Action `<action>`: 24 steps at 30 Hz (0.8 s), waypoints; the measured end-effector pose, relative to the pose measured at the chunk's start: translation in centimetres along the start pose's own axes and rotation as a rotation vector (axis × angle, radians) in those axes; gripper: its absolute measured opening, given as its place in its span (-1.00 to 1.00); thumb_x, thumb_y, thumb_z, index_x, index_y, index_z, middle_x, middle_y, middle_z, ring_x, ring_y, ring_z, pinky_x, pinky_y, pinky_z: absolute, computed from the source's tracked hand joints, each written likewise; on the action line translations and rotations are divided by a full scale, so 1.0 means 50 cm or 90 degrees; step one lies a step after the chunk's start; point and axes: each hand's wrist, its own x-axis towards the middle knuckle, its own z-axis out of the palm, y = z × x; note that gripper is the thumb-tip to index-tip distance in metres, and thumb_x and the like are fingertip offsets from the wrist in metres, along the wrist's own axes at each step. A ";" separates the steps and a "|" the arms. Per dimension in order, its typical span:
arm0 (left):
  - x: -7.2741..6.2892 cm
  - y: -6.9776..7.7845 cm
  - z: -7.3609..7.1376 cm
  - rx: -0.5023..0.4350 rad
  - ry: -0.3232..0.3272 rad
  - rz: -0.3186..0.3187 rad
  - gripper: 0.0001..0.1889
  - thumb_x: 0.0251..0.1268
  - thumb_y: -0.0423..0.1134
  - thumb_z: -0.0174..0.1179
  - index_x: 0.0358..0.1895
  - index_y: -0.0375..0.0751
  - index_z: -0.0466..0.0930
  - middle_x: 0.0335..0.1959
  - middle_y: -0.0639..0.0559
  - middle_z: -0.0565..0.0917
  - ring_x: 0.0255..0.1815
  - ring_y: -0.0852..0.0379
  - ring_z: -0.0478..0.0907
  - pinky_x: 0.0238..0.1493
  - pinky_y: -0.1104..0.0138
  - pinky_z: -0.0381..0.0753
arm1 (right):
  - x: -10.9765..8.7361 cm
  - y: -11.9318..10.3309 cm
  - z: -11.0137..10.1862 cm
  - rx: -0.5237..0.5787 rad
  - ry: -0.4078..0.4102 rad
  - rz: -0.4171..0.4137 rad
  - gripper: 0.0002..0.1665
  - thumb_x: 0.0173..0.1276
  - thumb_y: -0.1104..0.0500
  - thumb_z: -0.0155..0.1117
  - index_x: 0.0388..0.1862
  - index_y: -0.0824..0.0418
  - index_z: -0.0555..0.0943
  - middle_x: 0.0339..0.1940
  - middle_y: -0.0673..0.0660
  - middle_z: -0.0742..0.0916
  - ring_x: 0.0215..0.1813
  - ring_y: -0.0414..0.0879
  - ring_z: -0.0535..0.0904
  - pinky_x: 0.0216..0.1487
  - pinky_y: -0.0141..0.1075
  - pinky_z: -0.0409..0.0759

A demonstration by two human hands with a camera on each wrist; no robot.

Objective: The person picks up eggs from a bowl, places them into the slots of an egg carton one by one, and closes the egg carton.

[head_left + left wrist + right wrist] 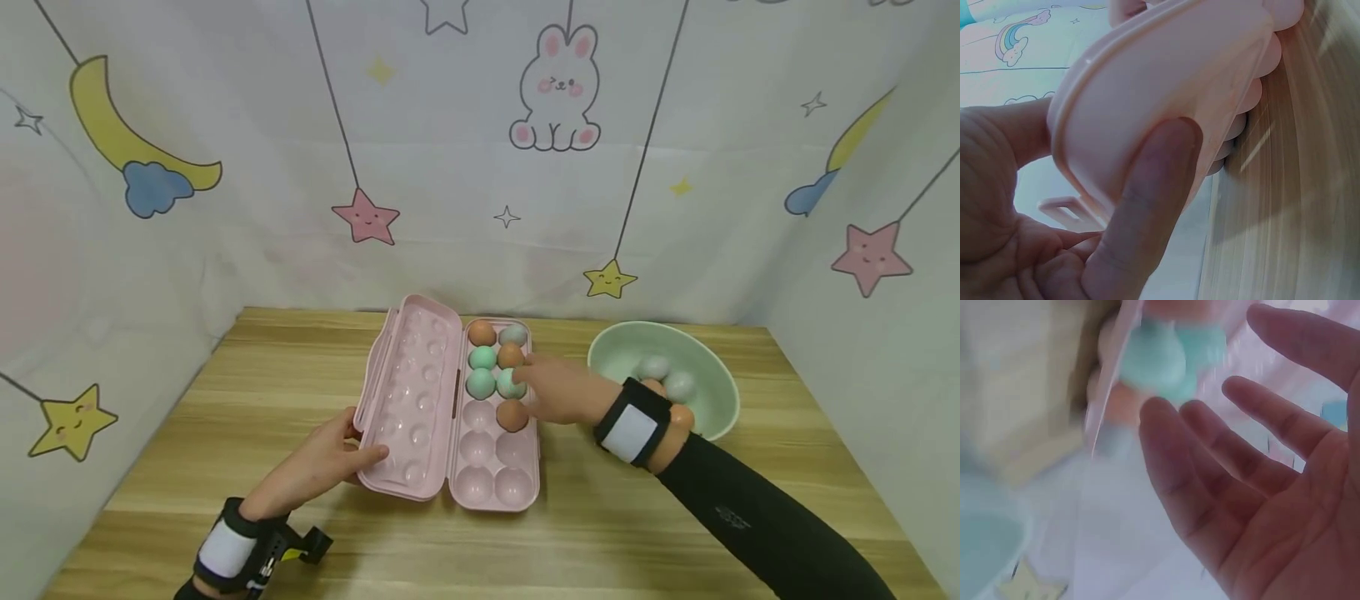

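Observation:
An open pink egg carton (476, 483) lies on the table, its egg-holding half at the right and its dimpled lid (401, 392) raised on the left. My left hand (315, 462) grips the lid's near left corner; in the left wrist view its thumb (1154, 187) lies along the outside. Several brown, green and grey eggs fill the far cups, and a brown egg (512, 415) sits alone in its row. Beside that egg and a pale green egg (510, 385) is my right hand (566, 387). The right wrist view shows its fingers (1166, 450) spread loosely, holding nothing.
A light green bowl (716, 387) with several grey and brown eggs stands right of the carton, partly behind my right wrist. The wooden table (300, 358) meets a printed cloth backdrop (465, 267) at its far edge, with cloth at both sides.

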 end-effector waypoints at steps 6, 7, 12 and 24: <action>0.000 0.001 -0.001 0.023 0.008 -0.006 -0.36 0.25 -0.21 0.25 0.26 -0.45 0.17 -0.12 -0.23 0.49 -0.30 0.03 0.57 -0.36 0.20 0.66 | -0.055 0.081 -0.048 0.021 -0.026 0.050 -0.66 0.25 0.16 0.30 -0.03 0.30 0.58 -0.11 0.23 0.65 -0.16 0.03 0.59 -0.15 -0.14 0.59; 0.001 0.001 -0.001 0.025 0.010 -0.007 -0.37 0.25 -0.20 0.25 0.25 -0.45 0.18 -0.13 -0.22 0.49 -0.30 0.03 0.57 -0.36 0.20 0.66 | -0.066 0.096 -0.050 0.021 -0.033 0.054 -0.68 0.24 0.19 0.30 -0.07 0.32 0.58 -0.15 0.22 0.65 -0.20 0.01 0.59 -0.19 -0.15 0.59; 0.003 0.000 0.001 0.022 0.010 -0.006 -0.38 0.24 -0.21 0.26 0.24 -0.44 0.20 -0.14 -0.22 0.50 -0.31 0.02 0.58 -0.37 0.21 0.67 | -0.103 0.153 -0.051 0.027 -0.116 0.084 -0.71 0.14 0.25 0.33 -0.13 0.31 0.61 -0.24 0.18 0.67 -0.27 -0.06 0.55 -0.27 -0.19 0.57; 0.003 -0.004 0.000 0.002 -0.001 -0.001 -0.36 0.24 -0.23 0.26 0.26 -0.45 0.16 -0.11 -0.26 0.49 -0.31 0.01 0.60 -0.37 0.21 0.68 | -0.128 0.176 -0.020 0.088 -0.290 0.199 -0.41 -0.08 0.35 0.41 0.04 0.20 0.56 -0.30 0.12 0.62 -0.42 -0.09 0.50 -0.47 -0.27 0.53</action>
